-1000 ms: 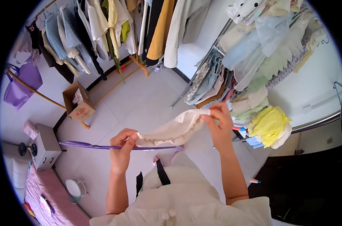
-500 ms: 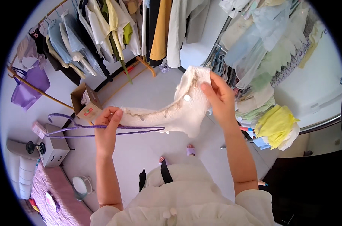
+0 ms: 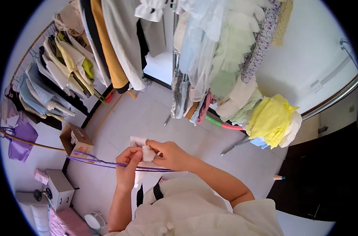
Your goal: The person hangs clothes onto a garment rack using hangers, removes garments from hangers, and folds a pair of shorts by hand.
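Observation:
My left hand (image 3: 127,165) is closed around a thin purple clothes hanger (image 3: 93,161), which runs sideways across my lap. Its fingers also pinch a cream-white knit garment (image 3: 149,153). Right beside it, my right hand (image 3: 169,154) grips the same garment, its fingers closed on the bunched cloth. One flat end of the fabric sticks up above the fingers, and a paler piece hangs below the hanger. Most of the garment's shape is hidden by my hands.
A rail of hanging clothes (image 3: 61,63) stands at the left, with a purple bag (image 3: 22,135) and a cardboard box (image 3: 79,138) below. Dresses (image 3: 210,39) fill a rack at the right, near a yellow cloth (image 3: 271,120). A drawer cabinet (image 3: 61,190) sits lower left.
The garment was stretched wide between my hands and is now bunched small. My right hand has come down and left to meet my left hand, which has also lowered. The view has turned right.

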The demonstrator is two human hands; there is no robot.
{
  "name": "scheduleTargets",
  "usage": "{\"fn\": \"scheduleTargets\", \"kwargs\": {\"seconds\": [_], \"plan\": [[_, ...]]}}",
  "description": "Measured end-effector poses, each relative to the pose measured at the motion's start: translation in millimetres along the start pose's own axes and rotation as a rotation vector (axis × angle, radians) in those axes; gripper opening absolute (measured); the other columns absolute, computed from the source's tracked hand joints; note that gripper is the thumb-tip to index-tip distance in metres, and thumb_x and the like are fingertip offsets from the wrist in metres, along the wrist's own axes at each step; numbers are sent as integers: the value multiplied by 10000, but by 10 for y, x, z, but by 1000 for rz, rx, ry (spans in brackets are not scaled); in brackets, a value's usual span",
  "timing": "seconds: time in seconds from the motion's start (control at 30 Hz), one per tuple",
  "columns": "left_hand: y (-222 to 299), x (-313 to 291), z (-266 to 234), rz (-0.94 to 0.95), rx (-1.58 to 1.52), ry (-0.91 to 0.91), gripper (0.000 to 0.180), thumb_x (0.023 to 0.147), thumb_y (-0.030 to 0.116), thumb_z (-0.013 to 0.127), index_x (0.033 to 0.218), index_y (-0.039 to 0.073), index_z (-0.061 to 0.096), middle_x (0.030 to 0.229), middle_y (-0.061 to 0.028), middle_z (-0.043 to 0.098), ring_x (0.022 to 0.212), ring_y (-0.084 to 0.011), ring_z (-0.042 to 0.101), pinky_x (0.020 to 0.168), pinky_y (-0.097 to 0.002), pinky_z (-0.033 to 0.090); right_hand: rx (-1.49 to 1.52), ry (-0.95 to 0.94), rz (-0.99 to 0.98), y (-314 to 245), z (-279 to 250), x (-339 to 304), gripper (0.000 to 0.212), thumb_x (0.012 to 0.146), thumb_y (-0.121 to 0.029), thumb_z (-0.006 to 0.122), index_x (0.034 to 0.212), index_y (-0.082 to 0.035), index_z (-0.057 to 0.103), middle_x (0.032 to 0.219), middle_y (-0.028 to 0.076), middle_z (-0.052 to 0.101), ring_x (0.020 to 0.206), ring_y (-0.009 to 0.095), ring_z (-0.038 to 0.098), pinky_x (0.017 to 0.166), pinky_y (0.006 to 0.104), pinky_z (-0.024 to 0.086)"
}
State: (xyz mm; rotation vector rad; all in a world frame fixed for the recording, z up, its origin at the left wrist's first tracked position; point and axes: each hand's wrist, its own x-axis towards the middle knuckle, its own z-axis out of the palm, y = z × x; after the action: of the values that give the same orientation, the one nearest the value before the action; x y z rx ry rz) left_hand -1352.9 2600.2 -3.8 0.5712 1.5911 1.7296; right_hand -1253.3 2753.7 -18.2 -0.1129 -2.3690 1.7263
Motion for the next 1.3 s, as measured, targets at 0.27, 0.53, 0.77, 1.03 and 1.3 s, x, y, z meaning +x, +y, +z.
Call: {"fn": "scheduleTargets", "kwargs": {"seconds": [0.27,0.53,0.77,1.03,1.3], "plan": [[-336,291,413,153,177,-200,914,688,141,657,1407,65,96,1397,-129,270,1307,-225,223,1033,-375,240,153,178,91,268,-425,-212,330,755,-70,559,1064,-49,447,809,158,608,709,306,609,613,351,467],[-674,301,740,-210,-186,110,450,770,171,635,1154,6,470,986,-89,566,922,-195,550,858,-327,418,300,-90,-20,532,-708,-70,210,782,-73,567,984,-51,514,874,109,625,791,197,608,700,304,466],[-683,293,590,-68,-204,361,217,807,114,589,972,16,488,851,-86,560,821,-187,532,824,-329,416,-61,926,437,2468,-1289,167,232,815,-124,542,1023,-18,541,901,149,609,814,304,578,719,375,447],[-491,336,617,-57,-355,532,118,792,109,565,837,83,460,768,-33,470,771,-130,467,734,-289,421,-531,1047,396,4069,-1504,576,600,713,-153,633,1220,30,370,1166,256,459,1103,401,424,898,424,360],[-441,238,369,25,-159,562,113,816,109,554,871,72,463,760,-40,486,734,-119,469,704,-267,410,-335,1234,237,3407,-1680,562,419,699,-215,654,1040,-12,519,880,203,596,855,371,573,722,412,442]]}}
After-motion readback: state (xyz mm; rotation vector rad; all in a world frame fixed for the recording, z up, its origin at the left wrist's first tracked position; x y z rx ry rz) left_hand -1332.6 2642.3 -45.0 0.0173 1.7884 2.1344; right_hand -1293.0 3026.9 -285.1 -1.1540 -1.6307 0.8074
